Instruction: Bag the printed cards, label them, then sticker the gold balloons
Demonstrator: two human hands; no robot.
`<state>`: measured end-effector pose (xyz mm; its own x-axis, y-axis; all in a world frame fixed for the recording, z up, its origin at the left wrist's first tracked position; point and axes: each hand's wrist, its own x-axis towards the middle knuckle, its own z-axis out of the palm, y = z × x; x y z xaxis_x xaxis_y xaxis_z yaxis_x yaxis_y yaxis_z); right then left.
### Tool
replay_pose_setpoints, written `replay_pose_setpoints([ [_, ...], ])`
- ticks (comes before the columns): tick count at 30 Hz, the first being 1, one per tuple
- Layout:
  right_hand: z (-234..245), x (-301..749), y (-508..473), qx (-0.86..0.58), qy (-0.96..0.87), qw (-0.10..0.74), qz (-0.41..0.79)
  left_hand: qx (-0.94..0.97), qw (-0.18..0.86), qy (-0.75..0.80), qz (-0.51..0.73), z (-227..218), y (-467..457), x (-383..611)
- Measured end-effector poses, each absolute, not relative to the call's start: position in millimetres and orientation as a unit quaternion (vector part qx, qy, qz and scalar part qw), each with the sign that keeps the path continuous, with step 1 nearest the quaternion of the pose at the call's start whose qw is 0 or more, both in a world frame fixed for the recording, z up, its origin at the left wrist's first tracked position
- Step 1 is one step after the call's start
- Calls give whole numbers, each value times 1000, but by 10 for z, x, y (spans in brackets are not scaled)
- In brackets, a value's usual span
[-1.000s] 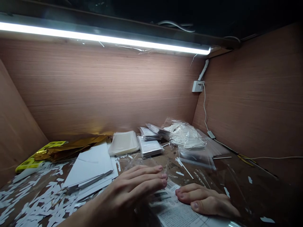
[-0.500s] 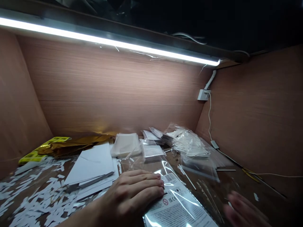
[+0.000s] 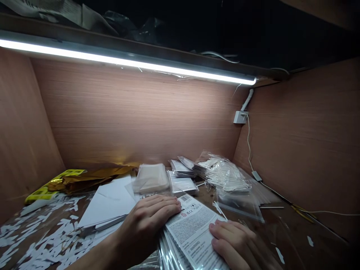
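A stack of clear plastic packets with a printed card (image 3: 194, 228) on top lies in front of me, tilted. Small text, a barcode and a warning heading show on the card. Across the stack's upper left edge rests my left hand (image 3: 153, 213), open, its fingers stretched out with the tips on the top packet. From the other side my right hand (image 3: 239, 242) lies on the right edge, open and palm down, fingertips touching the printed face. Both thumbs are hidden. Just beyond my left hand are white sheets (image 3: 108, 202) in a loose pile.
Paper scraps (image 3: 53, 240) cover the left of the table. Behind are gold foil wrapping (image 3: 95, 176), a stack of clear sleeves (image 3: 152, 178), small packets (image 3: 182, 184) and a bag of white sticks (image 3: 225, 174). A cable (image 3: 248, 138) runs down the right wall.
My right hand has come in from the right onto the packets. The packet stack has shifted left and turned slightly, with my left hand still on it. The view has tilted slightly up.
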<state>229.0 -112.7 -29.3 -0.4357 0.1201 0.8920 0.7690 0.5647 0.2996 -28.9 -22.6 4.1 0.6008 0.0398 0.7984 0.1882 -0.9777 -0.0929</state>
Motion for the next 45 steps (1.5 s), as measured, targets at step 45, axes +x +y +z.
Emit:
replay_pose_setpoints([
  [45, -434, 1778, -709, -258, -838, 405, -260, -318, -817, -89, -472, -221, -289, -51],
])
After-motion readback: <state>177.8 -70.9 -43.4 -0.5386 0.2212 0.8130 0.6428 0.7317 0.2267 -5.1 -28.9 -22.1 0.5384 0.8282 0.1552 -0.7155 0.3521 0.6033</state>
